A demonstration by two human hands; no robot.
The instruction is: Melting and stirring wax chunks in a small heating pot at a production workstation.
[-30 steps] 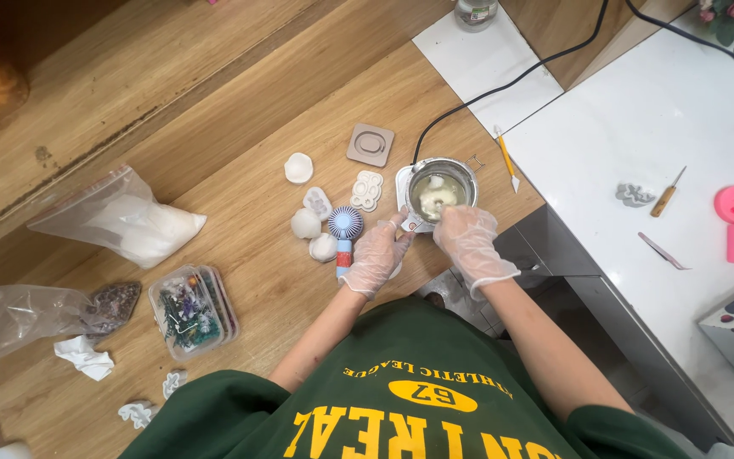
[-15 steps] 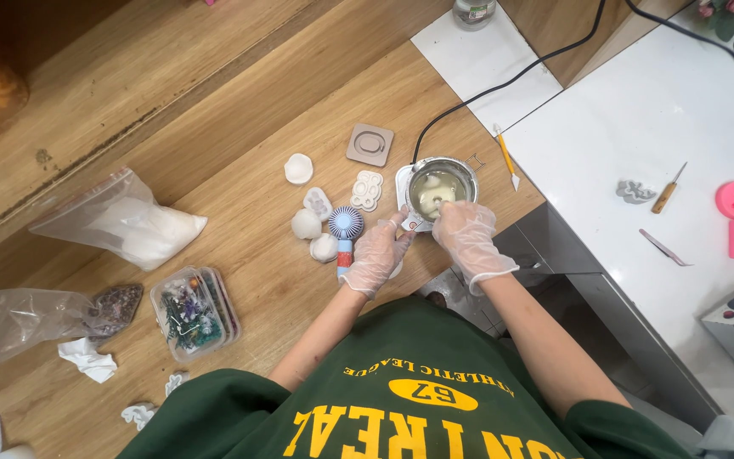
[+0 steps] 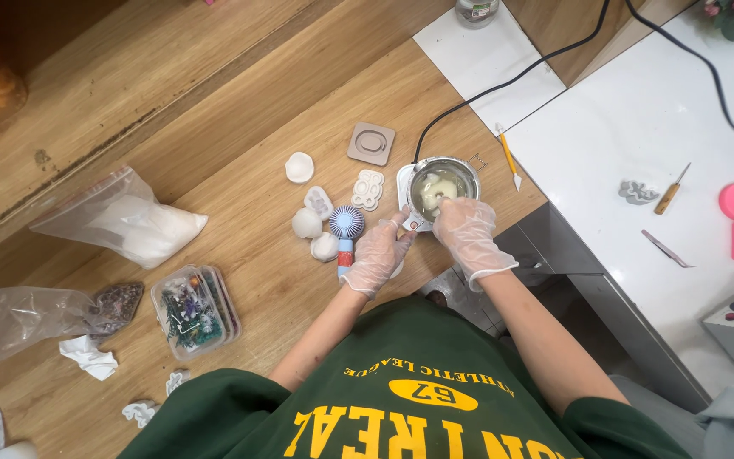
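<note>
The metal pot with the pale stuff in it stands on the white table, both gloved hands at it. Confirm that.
Wrong table. In the head view the metal pot stands on the wooden table, not the white one. The left hand and right hand are at it, gloved.

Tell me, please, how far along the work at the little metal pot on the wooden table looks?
Partly done: pale lumps sit unmelted in the metal pot. In hand: the right hand reaches into the pot, what it grips is hidden, and the left hand steadies the white base. Left: the white moulds beside it look unfilled.
</note>
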